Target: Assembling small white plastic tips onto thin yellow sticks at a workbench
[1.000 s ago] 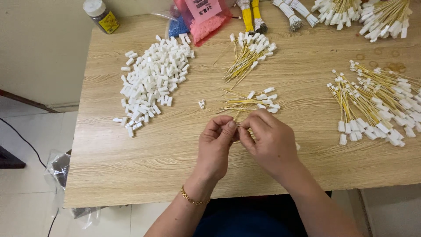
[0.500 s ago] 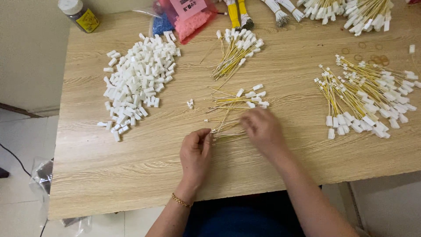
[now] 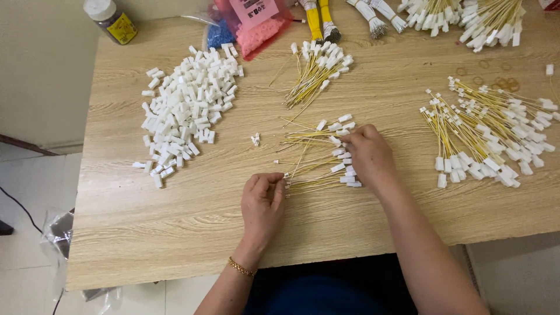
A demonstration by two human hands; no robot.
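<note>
Head view | left hand (image 3: pixel 263 201) fingers pinch wire ends (image 3: pixel 291 181) | right hand (image 3: pixel 368 154) fingers grasp white connectors (image 3: pixel 345 169) | pink bag (image 3: pixel 256 26) holds beads

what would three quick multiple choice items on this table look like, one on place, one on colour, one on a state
1. Where is the heap of loose white connectors?
A. at the table's right edge
B. left of the hands
C. under the right hand

2. What colour are the wires between the hands?
A. yellow
B. blue
C. black

3. What is the right hand doing?
A. hanging off the table
B. holding the jar
C. resting on the connector ends of the wires

Answers:
1. B, the heap lies on the wooden table well to the left of both hands.
2. A, the thin strands are yellow with white ends.
3. C, it lies over the white ends, while the left hand has its fingers at the bare wire tips.
</note>
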